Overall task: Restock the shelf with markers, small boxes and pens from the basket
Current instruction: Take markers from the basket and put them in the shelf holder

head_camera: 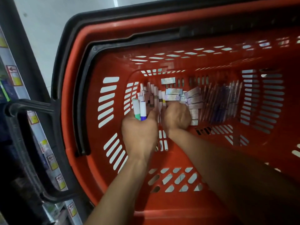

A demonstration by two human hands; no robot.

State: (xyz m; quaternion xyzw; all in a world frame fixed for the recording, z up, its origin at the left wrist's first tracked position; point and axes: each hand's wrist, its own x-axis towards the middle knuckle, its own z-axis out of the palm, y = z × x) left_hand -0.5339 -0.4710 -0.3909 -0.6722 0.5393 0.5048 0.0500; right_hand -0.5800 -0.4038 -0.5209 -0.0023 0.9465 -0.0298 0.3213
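Down inside red basket: left hand clamped on two markers, right hand curled into marker pile, grip unclear. Small boxes mid-floor, pens right. Shelf far left.

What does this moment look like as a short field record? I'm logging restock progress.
container: red basket
left hand: holds two markers, green-ended and blue-ended
right hand: fingers curled down among the loose markers; whether it grips any cannot be told
small boxes: piled mid-basket
pens: bundled to the right
shelf: left edge
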